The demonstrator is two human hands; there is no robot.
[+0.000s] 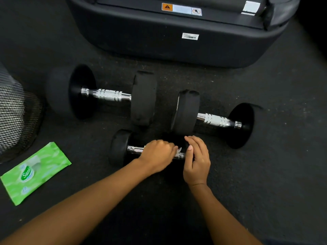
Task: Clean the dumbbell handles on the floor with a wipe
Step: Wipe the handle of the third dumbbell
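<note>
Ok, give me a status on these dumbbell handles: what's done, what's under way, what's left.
Done: a wipe is out, and the green pack lies aside. No handle shows as finished.
In hand: the left hand grips the wipe around the small dumbbell handle, and the right hand rests on its right end.
Left: the larger left dumbbell and larger right dumbbell behind lie untouched.

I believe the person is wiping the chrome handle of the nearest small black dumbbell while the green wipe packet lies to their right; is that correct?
Not quite: the head view shows the green plastic wipe packet lying to the person's left, not right. Their left hand holds a white wipe on the chrome handle of the nearest small black dumbbell.
</note>
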